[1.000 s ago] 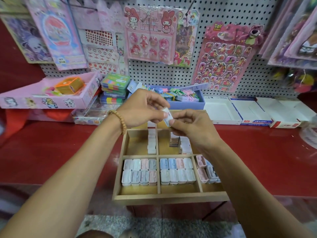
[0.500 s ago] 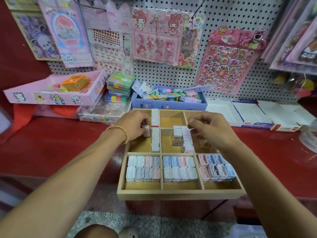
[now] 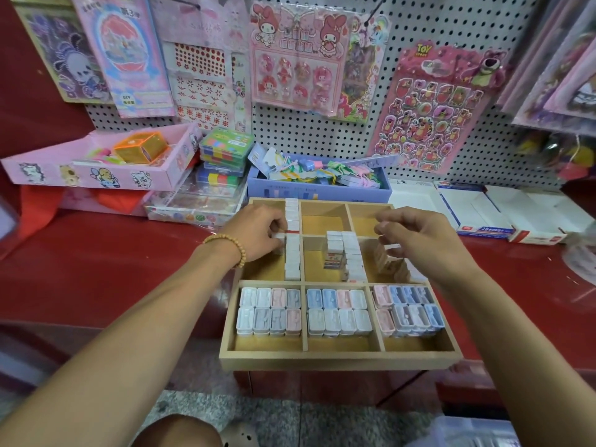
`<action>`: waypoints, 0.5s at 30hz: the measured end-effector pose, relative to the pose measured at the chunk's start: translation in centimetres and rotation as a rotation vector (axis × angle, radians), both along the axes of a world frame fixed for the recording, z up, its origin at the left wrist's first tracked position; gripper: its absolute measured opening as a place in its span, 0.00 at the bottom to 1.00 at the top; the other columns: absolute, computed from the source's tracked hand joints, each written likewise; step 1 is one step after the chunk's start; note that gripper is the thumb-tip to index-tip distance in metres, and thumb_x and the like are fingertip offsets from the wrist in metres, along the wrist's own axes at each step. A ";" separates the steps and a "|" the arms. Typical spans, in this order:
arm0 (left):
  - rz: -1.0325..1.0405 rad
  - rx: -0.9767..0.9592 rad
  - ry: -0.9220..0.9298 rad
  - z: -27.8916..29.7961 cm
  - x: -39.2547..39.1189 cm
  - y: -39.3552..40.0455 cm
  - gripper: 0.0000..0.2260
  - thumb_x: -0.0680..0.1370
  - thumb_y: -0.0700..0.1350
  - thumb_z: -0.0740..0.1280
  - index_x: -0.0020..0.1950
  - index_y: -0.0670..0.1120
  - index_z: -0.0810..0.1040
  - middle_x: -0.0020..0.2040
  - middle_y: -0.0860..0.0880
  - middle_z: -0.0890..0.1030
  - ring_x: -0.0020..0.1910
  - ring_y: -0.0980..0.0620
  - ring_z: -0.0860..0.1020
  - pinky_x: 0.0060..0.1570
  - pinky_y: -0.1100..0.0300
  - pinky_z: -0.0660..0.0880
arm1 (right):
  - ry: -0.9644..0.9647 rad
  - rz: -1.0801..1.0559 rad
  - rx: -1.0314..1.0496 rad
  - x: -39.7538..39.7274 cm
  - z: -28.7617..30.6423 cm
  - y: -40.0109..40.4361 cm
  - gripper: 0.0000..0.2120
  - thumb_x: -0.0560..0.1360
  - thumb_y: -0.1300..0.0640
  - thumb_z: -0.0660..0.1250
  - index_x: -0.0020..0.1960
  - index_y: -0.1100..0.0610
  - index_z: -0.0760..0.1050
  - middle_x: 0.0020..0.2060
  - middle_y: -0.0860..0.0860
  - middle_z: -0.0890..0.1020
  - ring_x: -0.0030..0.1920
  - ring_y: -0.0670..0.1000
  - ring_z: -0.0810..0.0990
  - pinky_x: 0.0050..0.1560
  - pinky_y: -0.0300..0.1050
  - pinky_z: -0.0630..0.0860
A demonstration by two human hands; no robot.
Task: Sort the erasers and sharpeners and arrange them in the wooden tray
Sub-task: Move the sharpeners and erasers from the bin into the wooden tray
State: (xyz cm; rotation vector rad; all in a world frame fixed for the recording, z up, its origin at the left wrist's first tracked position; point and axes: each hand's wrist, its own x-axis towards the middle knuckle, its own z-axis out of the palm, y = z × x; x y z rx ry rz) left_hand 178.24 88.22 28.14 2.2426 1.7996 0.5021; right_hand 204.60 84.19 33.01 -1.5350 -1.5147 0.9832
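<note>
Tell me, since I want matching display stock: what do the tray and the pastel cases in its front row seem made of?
The wooden tray looks like pale unfinished wood or fibreboard: matte, tan, with thin flat dividers. The pastel cases look like moulded plastic: smooth, faintly glossy, with rounded corners and raised relief on their lids.

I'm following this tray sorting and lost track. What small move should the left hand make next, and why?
Probably set the white eraser down at the left of the eraser row and let go. The left hand pinches it low in the wooden tray, right beside that standing row, with bare floor beneath. The right hand hovers over the next stacks, holding nothing visible.
</note>
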 end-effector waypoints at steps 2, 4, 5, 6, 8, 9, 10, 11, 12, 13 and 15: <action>0.052 0.001 -0.058 0.8 -0.4 -0.3 0.07 0.73 0.45 0.74 0.47 0.52 0.79 0.42 0.57 0.77 0.42 0.57 0.77 0.47 0.62 0.74 | -0.002 -0.008 0.003 0.3 0.2 -0.3 0.09 0.80 0.60 0.66 0.58 0.57 0.81 0.49 0.55 0.84 0.48 0.52 0.83 0.45 0.41 0.80; 0.102 0.021 -0.168 1.7 -0.5 -1.1 0.05 0.74 0.46 0.73 0.47 0.52 0.79 0.41 0.58 0.78 0.41 0.58 0.78 0.47 0.62 0.74 | 0.027 -0.025 0.005 0.6 0.5 -0.8 0.09 0.80 0.60 0.66 0.58 0.57 0.80 0.49 0.55 0.84 0.50 0.53 0.83 0.50 0.45 0.80; 0.116 0.025 -0.242 2.2 -0.3 -1.8 0.04 0.74 0.46 0.73 0.47 0.51 0.79 0.41 0.58 0.79 0.40 0.59 0.78 0.46 0.63 0.74 | 0.045 -0.033 0.008 0.9 0.6 -1.1 0.09 0.80 0.60 0.65 0.58 0.57 0.80 0.49 0.55 0.84 0.49 0.52 0.83 0.50 0.46 0.79; 0.121 0.027 -0.320 2.6 0.1 -2.6 0.04 0.74 0.46 0.73 0.47 0.50 0.80 0.41 0.57 0.80 0.40 0.60 0.78 0.45 0.65 0.74 | 0.055 -0.038 0.012 1.1 0.8 -1.5 0.08 0.81 0.60 0.65 0.58 0.56 0.80 0.49 0.54 0.84 0.49 0.51 0.83 0.50 0.45 0.79; 0.110 0.023 -0.470 3.6 1.2 -4.5 0.03 0.75 0.46 0.72 0.47 0.49 0.81 0.42 0.55 0.82 0.41 0.59 0.79 0.45 0.66 0.74 | 0.067 -0.053 0.026 1.8 1.0 -2.4 0.08 0.81 0.59 0.65 0.57 0.55 0.80 0.49 0.52 0.84 0.49 0.49 0.83 0.49 0.43 0.79; 0.095 0.015 -0.537 4.2 2.0 -5.7 0.02 0.75 0.45 0.72 0.47 0.49 0.82 0.43 0.53 0.82 0.42 0.57 0.79 0.45 0.65 0.76 | 0.079 -0.061 0.038 2.2 1.1 -2.8 0.07 0.80 0.59 0.65 0.56 0.54 0.80 0.48 0.52 0.84 0.49 0.49 0.83 0.48 0.43 0.79; 0.079 -0.006 -0.600 4.6 2.8 -6.9 0.02 0.75 0.45 0.72 0.46 0.49 0.82 0.44 0.51 0.82 0.43 0.55 0.80 0.46 0.64 0.77 | 0.090 -0.070 0.051 2.6 1.3 -3.3 0.06 0.80 0.59 0.66 0.56 0.54 0.79 0.47 0.52 0.84 0.48 0.48 0.83 0.47 0.42 0.79; 0.059 -0.038 -0.665 5.2 3.6 -8.2 0.02 0.75 0.44 0.72 0.46 0.49 0.82 0.44 0.50 0.82 0.43 0.52 0.80 0.47 0.61 0.79 | 0.100 -0.081 0.065 3.1 1.5 -3.8 0.06 0.81 0.59 0.66 0.56 0.54 0.79 0.47 0.52 0.84 0.46 0.46 0.83 0.45 0.39 0.78; 0.042 -0.074 -0.728 5.5 4.6 -9.5 0.01 0.75 0.44 0.72 0.46 0.49 0.82 0.44 0.49 0.82 0.42 0.50 0.80 0.47 0.59 0.79 | 0.108 -0.092 0.080 3.6 1.7 -4.4 0.06 0.81 0.58 0.66 0.56 0.54 0.78 0.46 0.52 0.83 0.43 0.43 0.82 0.42 0.35 0.77; 0.028 -0.104 -0.783 5.8 5.6 -10.8 0.01 0.75 0.43 0.72 0.46 0.49 0.82 0.43 0.48 0.82 0.41 0.50 0.80 0.46 0.58 0.79 | 0.113 -0.109 0.096 4.2 1.9 -5.0 0.06 0.81 0.58 0.66 0.57 0.54 0.78 0.44 0.51 0.83 0.40 0.41 0.81 0.39 0.32 0.75; 0.021 -0.144 -0.885 6.0 7.9 -13.3 0.02 0.75 0.41 0.71 0.44 0.47 0.82 0.40 0.49 0.82 0.39 0.53 0.81 0.41 0.61 0.79 | 0.120 -0.138 0.122 5.3 2.3 -6.4 0.06 0.81 0.59 0.65 0.57 0.55 0.77 0.43 0.50 0.82 0.39 0.41 0.79 0.39 0.31 0.73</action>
